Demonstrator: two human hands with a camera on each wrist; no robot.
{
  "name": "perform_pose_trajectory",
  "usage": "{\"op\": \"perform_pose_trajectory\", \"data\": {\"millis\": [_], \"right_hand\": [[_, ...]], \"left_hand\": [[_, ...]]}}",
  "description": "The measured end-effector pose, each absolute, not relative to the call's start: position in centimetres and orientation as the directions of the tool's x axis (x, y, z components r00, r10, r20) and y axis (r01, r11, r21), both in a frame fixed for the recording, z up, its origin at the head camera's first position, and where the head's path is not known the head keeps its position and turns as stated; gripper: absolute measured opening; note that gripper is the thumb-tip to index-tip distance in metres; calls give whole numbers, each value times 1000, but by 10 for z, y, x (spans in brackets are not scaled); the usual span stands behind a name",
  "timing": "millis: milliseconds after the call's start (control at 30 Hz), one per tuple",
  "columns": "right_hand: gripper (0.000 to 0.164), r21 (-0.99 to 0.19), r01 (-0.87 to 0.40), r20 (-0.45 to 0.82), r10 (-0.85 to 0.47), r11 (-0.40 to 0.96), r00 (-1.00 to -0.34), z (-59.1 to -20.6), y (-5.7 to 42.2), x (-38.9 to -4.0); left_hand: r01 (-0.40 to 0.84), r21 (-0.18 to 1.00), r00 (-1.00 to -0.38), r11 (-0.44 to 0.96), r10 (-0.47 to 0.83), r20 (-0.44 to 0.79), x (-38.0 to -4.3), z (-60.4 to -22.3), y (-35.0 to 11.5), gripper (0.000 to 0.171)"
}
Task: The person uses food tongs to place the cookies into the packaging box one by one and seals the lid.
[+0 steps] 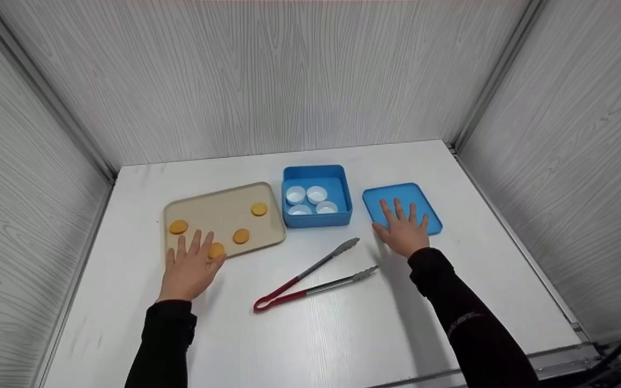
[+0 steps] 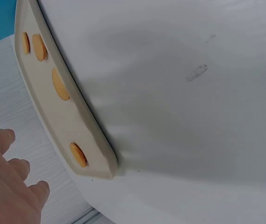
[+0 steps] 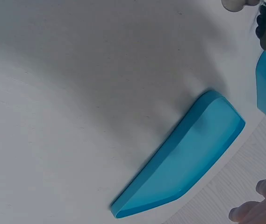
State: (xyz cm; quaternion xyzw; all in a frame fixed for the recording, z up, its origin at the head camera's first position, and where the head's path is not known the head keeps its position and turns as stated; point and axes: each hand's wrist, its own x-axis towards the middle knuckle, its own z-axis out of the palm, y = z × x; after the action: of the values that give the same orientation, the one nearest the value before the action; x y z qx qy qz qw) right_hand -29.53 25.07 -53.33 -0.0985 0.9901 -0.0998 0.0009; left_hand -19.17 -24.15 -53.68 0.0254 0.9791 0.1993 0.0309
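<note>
Left grip [image 1: 189, 272] above beige tray [image 1: 213, 213]

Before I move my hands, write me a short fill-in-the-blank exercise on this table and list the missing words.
1. Counted together, the yellow-orange discs on the beige tray number ____.
2. The cups in the blue box are coloured ____.
3. The tongs have handles coloured ____.
4. In the head view, the blue lid is partly hidden by the person's ____ hand.

Missing words: four; white; red; right.
</note>
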Motion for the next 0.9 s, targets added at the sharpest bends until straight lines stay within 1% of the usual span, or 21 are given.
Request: {"op": "perform_pose_trajectory", "data": {"millis": [233,533,800,900], "right_hand": [[73,-200,-195,10,-197,960,-980,-529,253,-293],[73,-196,-215,32,-213,957,-977,-529,253,-288],[75,-210,-219,30,-217,953,-976,-537,254,-287],[75,-209,-217,22,-217,953,-976,-538,254,-287]], "left_hand": [[67,391,-995,918,91,-45,-189,-537,-230,74],[156,425,-984,892,180,-16,-189,-549,-202,79],[221,435,-957,873,279,-73,-184,-558,-166,85],[242,440,-944,865,314,-98,-180,-562,-153,93]]}}
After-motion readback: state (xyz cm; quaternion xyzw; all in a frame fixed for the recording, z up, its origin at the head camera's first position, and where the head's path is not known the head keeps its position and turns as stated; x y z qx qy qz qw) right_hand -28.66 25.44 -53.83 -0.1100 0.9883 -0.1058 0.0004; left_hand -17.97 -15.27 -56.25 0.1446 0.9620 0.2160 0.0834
